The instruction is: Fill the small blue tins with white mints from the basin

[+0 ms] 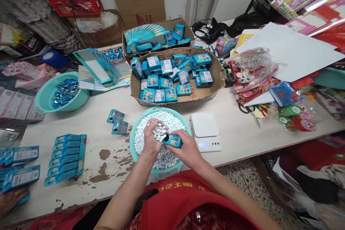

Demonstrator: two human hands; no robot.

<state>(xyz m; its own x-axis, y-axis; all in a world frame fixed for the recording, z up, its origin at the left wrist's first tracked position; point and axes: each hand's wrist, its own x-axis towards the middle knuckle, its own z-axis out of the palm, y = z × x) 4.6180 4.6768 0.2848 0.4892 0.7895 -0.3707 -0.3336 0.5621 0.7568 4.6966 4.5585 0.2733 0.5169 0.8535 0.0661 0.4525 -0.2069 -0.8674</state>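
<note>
My left hand [150, 139] is cupped around a handful of small white candies [159, 132]. My right hand [188, 148] grips a small blue candy box [175, 141] between thumb and fingers. The box lies on its side, and the dark round opening at its end faces the candies in my left palm, right beside them. Both hands are over a turquoise bowl [132, 143] full of the same white candies. Two small blue boxes [119, 127] lie left of the bowl. A white digital scale [205, 125] stands just to its right.
Behind the bowl, a cardboard tray [183, 99] holds many blue boxes. Another turquoise bowl [78, 102] with shiny blue pieces stands at left, near a row of blue boxes [66, 158]. Another person's hand [12, 201] is at the lower left. Scissors [253, 115] and packaging lie at right.
</note>
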